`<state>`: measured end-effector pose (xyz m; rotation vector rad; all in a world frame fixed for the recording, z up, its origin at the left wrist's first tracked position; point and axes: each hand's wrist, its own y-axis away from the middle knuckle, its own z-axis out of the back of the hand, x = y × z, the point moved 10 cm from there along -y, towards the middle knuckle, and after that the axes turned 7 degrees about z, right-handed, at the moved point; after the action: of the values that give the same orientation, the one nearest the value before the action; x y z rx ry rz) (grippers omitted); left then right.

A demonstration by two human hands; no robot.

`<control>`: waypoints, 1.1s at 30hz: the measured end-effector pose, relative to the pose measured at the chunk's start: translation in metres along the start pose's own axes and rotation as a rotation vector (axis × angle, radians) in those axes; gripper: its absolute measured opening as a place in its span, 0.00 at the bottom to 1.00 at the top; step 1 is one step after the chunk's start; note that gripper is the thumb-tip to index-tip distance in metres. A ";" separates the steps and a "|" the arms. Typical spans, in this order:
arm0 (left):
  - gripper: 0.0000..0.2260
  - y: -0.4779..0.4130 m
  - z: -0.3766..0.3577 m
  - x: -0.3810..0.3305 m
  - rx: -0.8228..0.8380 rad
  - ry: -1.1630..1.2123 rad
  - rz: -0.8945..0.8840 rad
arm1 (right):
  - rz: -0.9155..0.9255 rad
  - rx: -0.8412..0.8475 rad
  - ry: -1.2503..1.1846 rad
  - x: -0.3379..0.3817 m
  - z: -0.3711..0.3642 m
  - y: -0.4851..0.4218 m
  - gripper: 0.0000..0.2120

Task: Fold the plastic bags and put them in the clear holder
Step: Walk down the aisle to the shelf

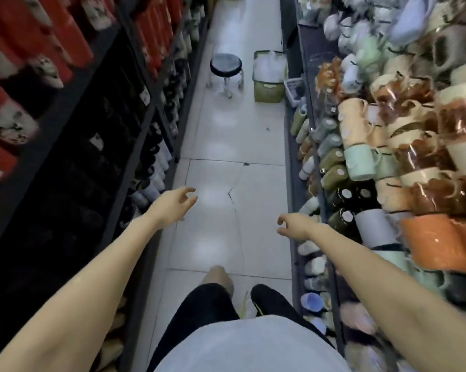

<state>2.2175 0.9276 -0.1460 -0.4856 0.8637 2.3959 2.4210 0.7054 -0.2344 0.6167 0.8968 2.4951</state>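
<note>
Far down the aisle a green basket (268,91) stands on the floor with pale plastic bags (271,66) piled inside it. My left hand (176,203) reaches forward over the tiled floor, fingers loosely spread and holding nothing. My right hand (293,225) hangs out in front of the right shelf, fingers loosely curled and empty. Both hands are well short of the basket. I cannot pick out a clear holder in this blurred view.
A round black-rimmed stool (226,69) stands left of the basket. A small white crate (294,88) sits by the basket's right side. Dark shelving with red packages (65,33) lines the left; wrapped mugs (393,146) fill the right shelves. My legs are below.
</note>
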 end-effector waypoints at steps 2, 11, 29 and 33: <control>0.20 -0.056 0.021 -0.009 -0.003 -0.034 -0.004 | 0.020 0.000 -0.003 -0.003 0.043 -0.046 0.21; 0.20 -0.326 0.133 -0.068 0.057 -0.138 -0.078 | -0.027 -0.042 -0.050 -0.035 0.234 -0.254 0.22; 0.19 -0.781 0.314 -0.227 0.119 -0.281 -0.169 | -0.137 -0.077 -0.186 -0.156 0.574 -0.579 0.21; 0.19 -0.873 0.363 -0.261 0.094 -0.239 -0.149 | -0.133 -0.080 -0.200 -0.177 0.654 -0.643 0.20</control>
<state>2.8916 1.6395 -0.1653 -0.2137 0.7988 2.2108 3.0614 1.3853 -0.2580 0.7390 0.7348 2.2913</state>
